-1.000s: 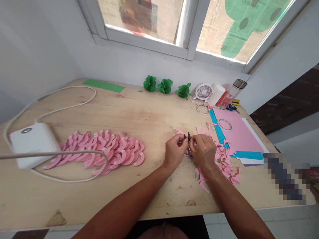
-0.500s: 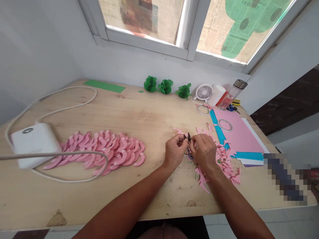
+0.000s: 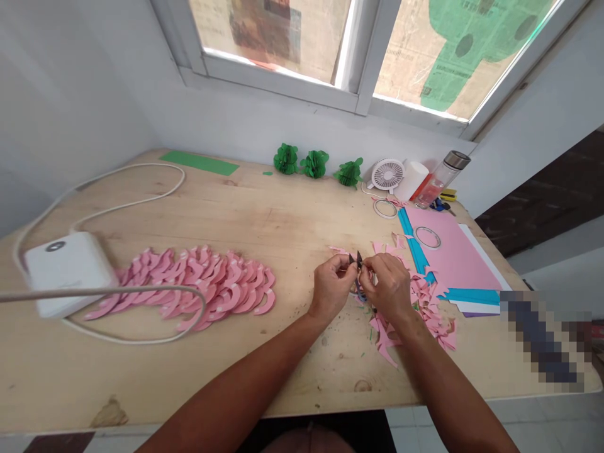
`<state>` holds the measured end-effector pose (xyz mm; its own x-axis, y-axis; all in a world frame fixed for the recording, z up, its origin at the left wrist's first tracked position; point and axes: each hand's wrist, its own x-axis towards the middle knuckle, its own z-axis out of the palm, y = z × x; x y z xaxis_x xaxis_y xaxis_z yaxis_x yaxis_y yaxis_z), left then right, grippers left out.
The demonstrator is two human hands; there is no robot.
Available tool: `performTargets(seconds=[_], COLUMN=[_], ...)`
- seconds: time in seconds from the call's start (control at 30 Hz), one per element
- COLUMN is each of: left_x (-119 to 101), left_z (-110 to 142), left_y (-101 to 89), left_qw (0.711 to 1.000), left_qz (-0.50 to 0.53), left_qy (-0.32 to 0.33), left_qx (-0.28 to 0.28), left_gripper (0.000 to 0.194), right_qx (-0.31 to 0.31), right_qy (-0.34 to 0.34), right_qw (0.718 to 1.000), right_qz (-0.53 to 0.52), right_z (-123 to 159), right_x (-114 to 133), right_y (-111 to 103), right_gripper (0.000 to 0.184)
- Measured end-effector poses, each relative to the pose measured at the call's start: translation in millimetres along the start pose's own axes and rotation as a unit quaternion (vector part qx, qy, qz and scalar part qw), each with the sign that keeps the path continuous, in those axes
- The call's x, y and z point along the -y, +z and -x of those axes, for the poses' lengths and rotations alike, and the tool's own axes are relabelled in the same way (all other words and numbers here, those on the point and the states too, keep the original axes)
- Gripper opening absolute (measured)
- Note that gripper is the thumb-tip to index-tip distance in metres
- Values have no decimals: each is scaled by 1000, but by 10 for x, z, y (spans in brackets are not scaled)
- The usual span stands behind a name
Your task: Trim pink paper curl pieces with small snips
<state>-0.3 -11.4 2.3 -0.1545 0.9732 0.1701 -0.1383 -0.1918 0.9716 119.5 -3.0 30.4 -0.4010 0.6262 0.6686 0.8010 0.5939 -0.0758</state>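
Note:
A small pair of scissors (image 3: 359, 259) is held between my two hands, its dark pointed blades standing apart and upward. A bit of bluish handle shows below, between the hands. My left hand (image 3: 333, 283) is closed, with thumb and forefinger pinched at the left blade. Closed at the other blade, my right hand (image 3: 387, 283) covers much of the scissors with its bent fingers. Pink paper scraps (image 3: 427, 308) lie under and beside the right hand. Left of my hands, many curved pink paper pieces with pale ends (image 3: 231, 289) are spread in an overlapping heap.
A white box-shaped device (image 3: 68, 270) with a looping cable (image 3: 141, 343) stands at the left. Green paper ornaments (image 3: 315, 164), a small fan (image 3: 387, 175) and a glass bottle (image 3: 441, 179) line the wall. Pink sheets (image 3: 465, 251) with a tape roll (image 3: 428, 237) lie right.
The view has shifted very slightly. Both hands stay at the scissors in nearly the same pose, and the paper pieces lie as before.

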Motion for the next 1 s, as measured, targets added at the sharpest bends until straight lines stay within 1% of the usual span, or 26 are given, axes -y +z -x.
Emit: performTargets(seconds=[0.13, 0.27, 0.43, 0.5, 0.57, 0.63, 0.73, 0.8, 0.83, 0.9, 0.93, 1.0], left_x=[21, 52, 76, 61, 32, 0, -20, -6, 7, 36, 49, 66], left_z=[-3, -6, -22, -34, -46, -59, -81, -98, -107, -126, -134, -144], left_y=[-1, -4, -14, -27, -50, -78, -119, -139, -146, -157, -161, -166], left_qw=[1000, 1000, 1000, 999, 994, 974, 917, 886, 875, 863, 863, 873], left_qz=[7, 1, -7, -29, -87, -191, -348, -406, -424, -445, -446, -430], left_qy=[-2, -4, -2, 11, 47, 102, 179, 214, 224, 229, 227, 221], left_qx=[0, 2, 8, 23, 48, 72, 73, 72, 72, 70, 68, 60], left_gripper=[12, 13, 14, 16, 16, 14, 12, 12, 12, 12, 12, 14], right_qx=[5, 25, 64, 67, 60, 53, 46, 43, 41, 41, 41, 44], right_qy=[16, 33, 75, 98, 125, 157, 199, 218, 224, 234, 239, 249], right_qw=[999, 994, 976, 967, 958, 951, 936, 927, 923, 918, 915, 910], right_qz=[-48, -102, -193, -227, -249, -263, -285, -302, -309, -319, -321, -329], right_z=[4, 10, -3, -15, -23, -23, -12, -3, 0, 5, 6, 6], right_x=[-27, -66, -58, -48, -52, -70, -103, -114, -115, -111, -108, -105], right_y=[5, 1, -43, -61, -66, -57, -27, -8, -1, 8, 10, 16], right_gripper=[11, 10, 10, 10, 11, 10, 11, 11, 10, 10, 10, 10])
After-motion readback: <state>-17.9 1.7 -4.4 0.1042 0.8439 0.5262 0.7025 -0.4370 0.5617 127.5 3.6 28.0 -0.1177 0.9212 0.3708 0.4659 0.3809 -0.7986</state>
